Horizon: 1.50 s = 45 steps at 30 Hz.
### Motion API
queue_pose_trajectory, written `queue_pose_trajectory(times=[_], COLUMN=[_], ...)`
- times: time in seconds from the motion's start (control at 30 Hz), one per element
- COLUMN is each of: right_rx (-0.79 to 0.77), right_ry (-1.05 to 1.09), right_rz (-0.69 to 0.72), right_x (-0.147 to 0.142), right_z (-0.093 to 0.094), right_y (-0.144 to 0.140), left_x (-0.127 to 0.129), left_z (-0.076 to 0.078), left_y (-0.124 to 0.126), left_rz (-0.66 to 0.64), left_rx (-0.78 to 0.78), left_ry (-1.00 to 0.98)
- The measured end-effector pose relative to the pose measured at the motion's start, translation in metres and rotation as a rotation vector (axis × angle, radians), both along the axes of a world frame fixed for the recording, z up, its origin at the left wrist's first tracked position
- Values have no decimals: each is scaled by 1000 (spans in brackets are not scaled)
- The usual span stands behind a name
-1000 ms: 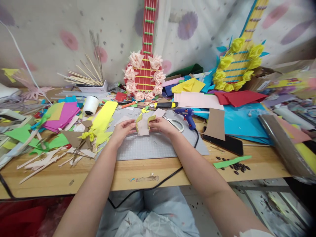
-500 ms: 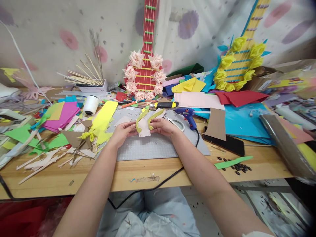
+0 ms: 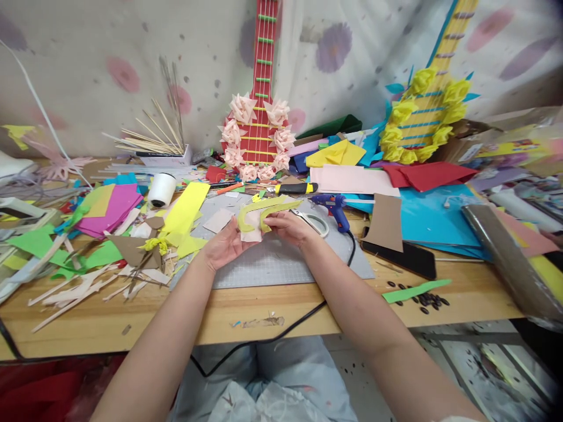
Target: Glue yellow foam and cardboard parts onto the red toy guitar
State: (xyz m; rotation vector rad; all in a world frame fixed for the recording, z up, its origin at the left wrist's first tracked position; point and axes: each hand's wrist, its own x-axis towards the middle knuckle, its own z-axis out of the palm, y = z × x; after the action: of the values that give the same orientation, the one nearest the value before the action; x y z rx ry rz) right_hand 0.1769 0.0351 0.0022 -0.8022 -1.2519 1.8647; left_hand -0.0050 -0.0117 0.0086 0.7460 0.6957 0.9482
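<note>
The left hand point(image 3: 226, 245) and right hand point(image 3: 288, 227) grip one pale piece point(image 3: 251, 236) bearing two yellow strips point(image 3: 243, 221); right, one glue gun point(image 3: 332, 205); far, two flowered guitars point(image 3: 257, 140).

Work area: far backdrop, furniture and floor.
A pale sheet point(image 3: 202, 47) covered the far side, printed with blurred pink and purple flowers and small grey spots; folds ran down its right half. A light-wood table point(image 3: 264, 305) spanned left to right, its near edge worn in places. Near right, grey bars point(image 3: 475, 338) stood below table height. The floor point(image 3: 352, 357) was pale, dark-specked. Light was soft, dimmer far right.
</note>
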Motion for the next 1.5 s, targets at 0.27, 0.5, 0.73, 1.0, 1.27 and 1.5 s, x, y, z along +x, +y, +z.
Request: queue_pose_trajectory(times=[0.27, 0.5, 0.73, 1.0, 1.27, 1.5], right_rx=[6, -110, 54, 557, 895, 778], right_ry=[57, 33, -345, -616, -748, -792], right_rz=[46, -76, -72, -120, -305, -215], right_x=[-9, -4, 13, 4, -15, -17], right_z=[-6, 4, 5, 24, 17, 12], right_y=[-2, -4, 0, -16, -27, -21], left_x=[3, 5, -2, 1, 3, 6], left_z=[-2, -4, -5, -8, -10, -11], left_y=[-2, 6, 5, 1, 1, 3], left_rz=[36, 431, 831, 849, 733, 664], left_rx=[29, 218, 679, 796, 875, 886], left_ry=[-6, 277, 941, 1173, 1206, 1212])
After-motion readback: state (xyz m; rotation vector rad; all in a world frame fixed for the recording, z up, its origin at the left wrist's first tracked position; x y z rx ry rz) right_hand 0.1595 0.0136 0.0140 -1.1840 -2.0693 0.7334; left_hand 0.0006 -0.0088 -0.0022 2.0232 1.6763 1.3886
